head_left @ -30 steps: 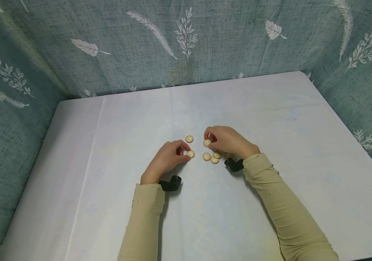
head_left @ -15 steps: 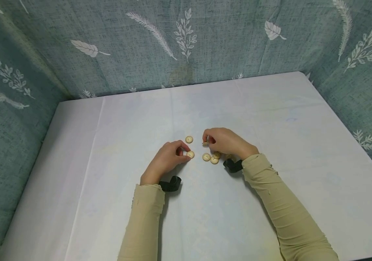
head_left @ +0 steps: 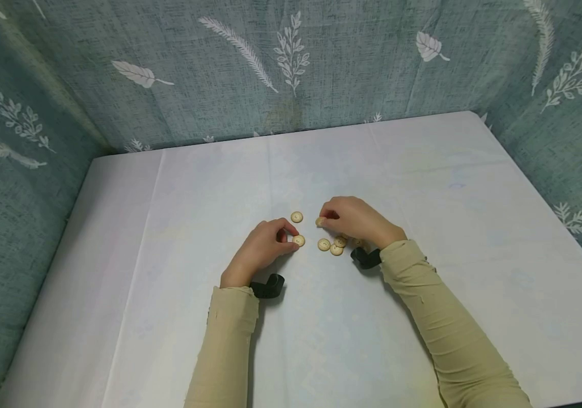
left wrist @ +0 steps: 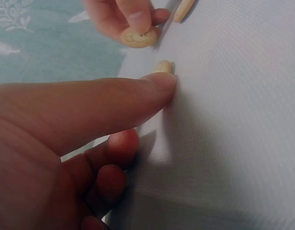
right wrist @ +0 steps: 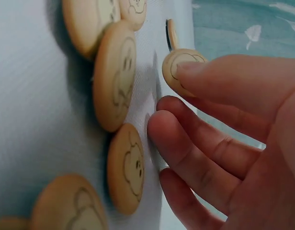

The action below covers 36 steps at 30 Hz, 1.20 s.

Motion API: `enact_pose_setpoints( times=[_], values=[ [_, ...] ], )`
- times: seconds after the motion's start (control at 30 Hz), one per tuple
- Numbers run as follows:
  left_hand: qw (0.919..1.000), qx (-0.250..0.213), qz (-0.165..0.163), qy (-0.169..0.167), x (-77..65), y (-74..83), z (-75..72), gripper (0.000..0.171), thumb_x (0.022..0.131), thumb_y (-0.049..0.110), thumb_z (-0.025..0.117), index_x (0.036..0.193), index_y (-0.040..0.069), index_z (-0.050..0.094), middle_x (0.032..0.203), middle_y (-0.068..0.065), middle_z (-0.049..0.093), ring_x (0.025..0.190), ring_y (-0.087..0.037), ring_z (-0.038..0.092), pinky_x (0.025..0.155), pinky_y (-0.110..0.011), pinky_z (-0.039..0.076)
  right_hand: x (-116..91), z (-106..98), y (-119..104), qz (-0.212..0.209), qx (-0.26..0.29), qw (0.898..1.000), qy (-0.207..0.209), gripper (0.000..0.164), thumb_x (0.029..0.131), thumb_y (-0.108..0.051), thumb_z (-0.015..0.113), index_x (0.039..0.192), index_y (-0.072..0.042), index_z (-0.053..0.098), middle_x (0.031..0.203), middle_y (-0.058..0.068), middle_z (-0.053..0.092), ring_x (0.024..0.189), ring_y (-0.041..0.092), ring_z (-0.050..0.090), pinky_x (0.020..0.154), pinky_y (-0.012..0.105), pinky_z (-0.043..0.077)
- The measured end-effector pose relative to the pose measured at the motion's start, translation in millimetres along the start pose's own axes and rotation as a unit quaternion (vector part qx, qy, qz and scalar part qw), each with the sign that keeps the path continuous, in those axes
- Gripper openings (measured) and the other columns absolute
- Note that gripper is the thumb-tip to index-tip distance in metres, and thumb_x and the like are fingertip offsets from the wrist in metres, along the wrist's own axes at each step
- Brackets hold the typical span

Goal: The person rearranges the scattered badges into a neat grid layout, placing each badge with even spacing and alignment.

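Observation:
My left hand (head_left: pixel 262 247) pinches a round wooden disc (head_left: pixel 298 241) between thumb and forefinger, flat on the cloth; in the left wrist view the thumb covers most of that disc (left wrist: pixel 163 66). My right hand (head_left: pixel 358 220) grips a second wooden disc (head_left: pixel 319 222) by thumb and fingertips, tilted and raised off the table. A line drawing shows on this disc (right wrist: pixel 171 72) in the right wrist view, partly under the thumb. Behind the left fingertips lies a single disc (head_left: pixel 297 217). Several more discs (head_left: pixel 323 245) cluster below the right hand, some overlapping.
A white cloth (head_left: pixel 194 226) covers the table. Green leaf-print curtains (head_left: pixel 168 45) hang along its back and sides. Dark wrist cameras (head_left: pixel 268 287) sit below both wrists, the right one close beside the discs.
The disc in my right hand has turned, from facing the head camera to edge-on to tilted and partly hidden by fingers. My left hand and the loose discs have stayed put.

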State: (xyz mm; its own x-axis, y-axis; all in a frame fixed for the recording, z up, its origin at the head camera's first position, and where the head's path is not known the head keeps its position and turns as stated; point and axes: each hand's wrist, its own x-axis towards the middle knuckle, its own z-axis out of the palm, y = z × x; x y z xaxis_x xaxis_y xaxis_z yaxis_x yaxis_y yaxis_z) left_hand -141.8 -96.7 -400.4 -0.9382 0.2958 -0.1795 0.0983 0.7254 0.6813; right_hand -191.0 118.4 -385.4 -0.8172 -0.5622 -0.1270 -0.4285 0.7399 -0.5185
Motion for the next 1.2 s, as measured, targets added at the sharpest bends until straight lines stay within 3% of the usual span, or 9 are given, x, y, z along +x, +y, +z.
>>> enact_pose_setpoints(
  times=[0.37, 0.63, 1.2],
  values=[
    [1.0, 0.001, 0.007, 0.002, 1.0, 0.3, -0.4, 0.018, 0.079, 0.024, 0.068, 0.095, 0.017, 0.062, 0.069, -0.001, 0.051, 0.062, -0.015, 0.046, 0.059, -0.028, 0.037, -2.3, -3.2, 0.9, -0.008, 0.01, 1.0, 0.018, 0.018, 0.087, -0.021, 0.057, 0.104, -0.017, 0.062, 0.082, -0.002, 0.059, 0.071, 0.015, 0.05, 0.066, 0.03, 0.041],
    [1.0, 0.001, -0.001, -0.001, 1.2, 1.0, 0.5, 0.019, 0.079, 0.023, 0.068, 0.095, 0.017, 0.061, 0.069, -0.001, 0.051, 0.062, -0.015, 0.046, 0.06, -0.028, 0.037, -0.7, -2.9, 2.1, -0.008, -0.002, 1.0, 0.004, 0.025, 0.083, -0.014, 0.062, 0.108, -0.013, 0.063, 0.081, -0.001, 0.058, 0.072, 0.015, 0.05, 0.067, 0.03, 0.041],
    [1.0, -0.001, -0.004, -0.003, 0.4, 0.5, -0.7, 0.019, 0.078, 0.023, 0.068, 0.095, 0.017, 0.061, 0.07, -0.002, 0.051, 0.064, -0.016, 0.046, 0.06, -0.028, 0.037, -1.7, -0.8, 0.1, 0.031, -0.037, 0.998, 0.036, 0.025, 0.081, -0.019, 0.066, 0.105, -0.011, 0.064, 0.091, 0.003, 0.052, 0.08, 0.017, 0.051, 0.072, 0.033, 0.042]
  ],
)
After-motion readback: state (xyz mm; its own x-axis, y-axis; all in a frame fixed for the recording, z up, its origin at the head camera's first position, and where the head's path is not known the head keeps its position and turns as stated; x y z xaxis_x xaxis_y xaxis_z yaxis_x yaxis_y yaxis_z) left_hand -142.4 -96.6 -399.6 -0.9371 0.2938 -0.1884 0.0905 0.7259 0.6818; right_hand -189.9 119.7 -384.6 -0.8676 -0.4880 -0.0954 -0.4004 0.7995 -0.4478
